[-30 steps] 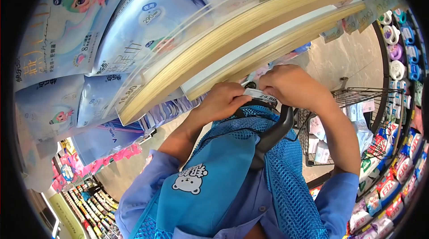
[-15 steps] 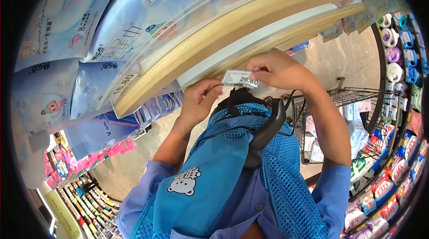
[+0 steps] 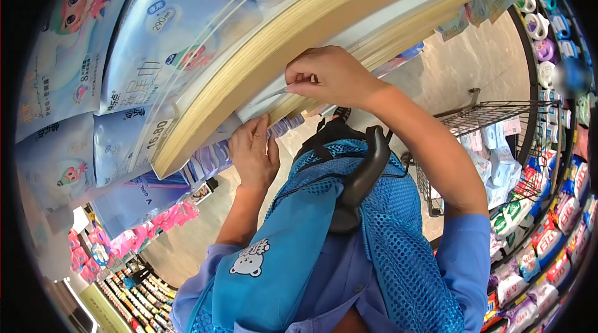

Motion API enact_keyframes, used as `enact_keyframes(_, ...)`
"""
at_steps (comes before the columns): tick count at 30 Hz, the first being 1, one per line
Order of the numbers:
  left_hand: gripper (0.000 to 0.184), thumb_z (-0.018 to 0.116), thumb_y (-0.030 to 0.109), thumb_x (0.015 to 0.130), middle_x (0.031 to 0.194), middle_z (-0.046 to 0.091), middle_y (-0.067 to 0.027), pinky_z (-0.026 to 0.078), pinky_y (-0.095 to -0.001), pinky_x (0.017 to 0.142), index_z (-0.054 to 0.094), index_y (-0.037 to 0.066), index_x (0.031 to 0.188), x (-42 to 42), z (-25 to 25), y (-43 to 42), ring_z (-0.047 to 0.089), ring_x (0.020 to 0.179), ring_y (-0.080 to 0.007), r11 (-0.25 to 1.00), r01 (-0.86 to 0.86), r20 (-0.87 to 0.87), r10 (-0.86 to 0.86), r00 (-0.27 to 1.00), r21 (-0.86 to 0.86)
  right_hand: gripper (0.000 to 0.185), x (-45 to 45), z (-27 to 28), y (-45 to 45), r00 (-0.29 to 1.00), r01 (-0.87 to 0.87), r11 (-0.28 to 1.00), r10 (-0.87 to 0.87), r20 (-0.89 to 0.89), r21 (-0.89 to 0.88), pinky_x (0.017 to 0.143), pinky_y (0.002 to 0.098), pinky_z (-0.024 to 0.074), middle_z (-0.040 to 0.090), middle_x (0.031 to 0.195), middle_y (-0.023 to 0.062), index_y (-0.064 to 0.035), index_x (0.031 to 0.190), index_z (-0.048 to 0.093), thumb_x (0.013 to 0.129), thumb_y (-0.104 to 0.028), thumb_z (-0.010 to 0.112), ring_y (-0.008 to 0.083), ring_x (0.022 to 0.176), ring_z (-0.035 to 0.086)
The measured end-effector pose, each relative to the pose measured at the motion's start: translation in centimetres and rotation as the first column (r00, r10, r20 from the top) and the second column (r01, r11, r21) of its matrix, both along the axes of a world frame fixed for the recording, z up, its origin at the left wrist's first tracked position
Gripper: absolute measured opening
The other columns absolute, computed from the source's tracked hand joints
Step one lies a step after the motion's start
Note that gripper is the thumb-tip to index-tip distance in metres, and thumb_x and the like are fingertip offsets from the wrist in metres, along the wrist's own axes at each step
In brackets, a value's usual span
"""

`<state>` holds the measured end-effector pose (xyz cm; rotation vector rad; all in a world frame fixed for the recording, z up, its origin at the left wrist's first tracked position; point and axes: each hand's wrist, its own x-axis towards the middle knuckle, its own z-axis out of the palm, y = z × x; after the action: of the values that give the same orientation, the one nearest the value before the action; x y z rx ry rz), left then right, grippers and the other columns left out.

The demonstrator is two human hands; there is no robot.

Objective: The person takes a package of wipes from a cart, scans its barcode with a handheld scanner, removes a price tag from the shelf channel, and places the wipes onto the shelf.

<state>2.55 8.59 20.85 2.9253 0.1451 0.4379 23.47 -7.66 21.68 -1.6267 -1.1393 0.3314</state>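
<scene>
My right hand (image 3: 330,78) is at the front edge of a wooden shelf, fingers curled and thumb pressed to the index finger. They pinch a thin pale strip (image 3: 274,93), seen nearly edge-on; whether it is the price label or part of the shelf-edge holder I cannot tell. Below and to the left, my left hand (image 3: 254,154) has its fingers stretched out, the tips touching the lower shelf edge near the white label strip (image 3: 252,109). No printed label face shows between the hands. A blue mesh vest (image 3: 392,233) covers my front.
Pads in blue packs (image 3: 180,34) fill the upper shelf, whose edge carries a 16.80 price tag (image 3: 157,136). A black wire basket (image 3: 498,121) with small packs stands at the right, before shelves of laundry packs (image 3: 548,233). Pink packs (image 3: 149,224) hang at lower left.
Both hands have moved up and left to the shelf edge. My left fingers have let go of the price label and straightened; its printed face no longer shows.
</scene>
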Motion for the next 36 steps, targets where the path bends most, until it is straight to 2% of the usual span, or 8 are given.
enact_keyframes(1, 0.048, 0.07, 0.004, 0.076, 0.111, 0.061, -0.0143, 0.044, -0.0422, 0.088, 0.062, 0.005, 0.123, 0.0, -0.1, 0.0, 0.057, 0.101, -0.0333, 1.0, -0.005, -0.003, 0.005, 1.0, 0.008, 0.012, -0.1, -0.1, 0.3, 0.999, -0.034, 0.999, 0.034, -0.038, -0.005, 0.066, 0.0389, 0.049, 0.064, 0.077, 0.01, -0.0052, 0.083, 0.064, 0.08, -0.016, 0.068, 0.0291, 0.074, 0.064)
enact_keyframes(4, 0.049, 0.069, 0.005, 0.076, 0.111, 0.06, -0.0148, 0.043, -0.0425, 0.089, 0.062, 0.004, 0.124, -0.3, -0.3, 0.0, 0.056, 0.101, -0.0337, 1.0, -0.019, 0.004, 0.019, 1.0, 0.018, 0.014, -0.6, -0.3, 1.1, 0.998, -0.051, 0.999, 0.051, 0.022, -0.014, 0.064, 0.0349, 0.048, 0.062, 0.075, 0.0092, -0.0051, 0.084, 0.063, 0.083, -0.017, 0.07, 0.0255, 0.069, 0.062)
enact_keyframes(8, 0.05, 0.067, 0.004, 0.076, 0.112, 0.06, -0.0168, 0.043, -0.0428, 0.091, 0.06, 0.003, 0.126, -0.6, -0.8, 0.2, 0.056, 0.103, -0.0344, 0.999, -0.033, 0.034, 0.032, 0.999, 0.007, 0.014, -1.1, -0.7, 1.7, 0.996, -0.073, 0.997, 0.074, 0.054, -0.025, 0.064, 0.0366, 0.0478, 0.062, 0.075, 0.0089, -0.0057, 0.082, 0.061, 0.083, -0.018, 0.069, 0.0263, 0.07, 0.063)
enact_keyframes(24, 0.052, 0.065, 0.003, 0.074, 0.114, 0.058, -0.02, 0.042, -0.044, 0.091, 0.059, 0.003, 0.126, -0.5, -1.8, -0.3, 0.056, 0.103, -0.0378, 0.996, -0.087, 0.079, 0.084, 0.993, 0.032, 0.012, -2.3, -1.4, 2.3, 0.991, 0.008, 1.0, -0.004, 0.133, -0.028, 0.064, 0.0398, 0.0478, 0.063, 0.076, 0.0069, -0.0085, 0.081, 0.06, 0.081, -0.018, 0.068, 0.0283, 0.073, 0.063)
enact_keyframes(27, 0.049, 0.064, 0.002, 0.073, 0.109, 0.06, -0.017, 0.042, -0.0443, 0.088, 0.06, 0.004, 0.122, 0.2, -1.6, -0.3, 0.057, 0.1, -0.0364, 0.991, -0.113, 0.109, 0.104, 0.989, 0.074, 0.011, -2.7, -1.7, 2.8, 0.989, 0.019, 1.0, -0.017, 0.149, -0.011, 0.064, 0.0396, 0.048, 0.063, 0.076, 0.0065, -0.0088, 0.081, 0.06, 0.08, -0.017, 0.068, 0.028, 0.073, 0.063)
enact_keyframes(29, 0.044, 0.063, 0.002, 0.072, 0.101, 0.063, -0.0115, 0.043, -0.0445, 0.084, 0.062, 0.004, 0.116, 0.3, -1.3, -0.2, 0.057, 0.096, -0.0338, 0.981, -0.173, 0.028, 0.171, 0.985, 0.085, 0.011, -3.1, -2.0, 3.2, 0.988, 0.016, 1.0, -0.015, 0.152, -0.005, 0.064, 0.0395, 0.0481, 0.063, 0.076, 0.0061, -0.0093, 0.08, 0.06, 0.079, -0.016, 0.068, 0.0277, 0.073, 0.063)
enact_keyframes(32, 0.041, 0.062, 0.0, 0.071, 0.092, 0.064, -0.007, 0.043, -0.0445, 0.08, 0.062, 0.005, 0.112, 0.2, -1.8, -0.1, 0.057, 0.092, -0.0324, 0.979, -0.174, 0.062, 0.168, 0.984, 0.109, 0.009, -3.2, -2.4, 3.7, 0.983, 0.0, 1.0, 0.0, 0.182, -0.002, 0.064, 0.0387, 0.0481, 0.062, 0.076, 0.0053, -0.0107, 0.08, 0.061, 0.079, -0.016, 0.067, 0.0271, 0.073, 0.063)
enact_keyframes(36, 0.042, 0.061, 0.0, 0.071, 0.09, 0.064, -0.0075, 0.043, -0.0444, 0.08, 0.062, 0.005, 0.113, -0.1, -2.1, -0.2, 0.057, 0.092, -0.0329, 0.985, -0.169, 0.047, 0.168, 0.985, 0.029, 0.008, -3.4, -2.4, 4.1, 0.973, 0.02, 1.0, -0.017, 0.231, -0.009, 0.064, 0.0386, 0.0486, 0.062, 0.077, 0.0042, -0.0113, 0.079, 0.06, 0.08, -0.017, 0.066, 0.0258, 0.074, 0.063)
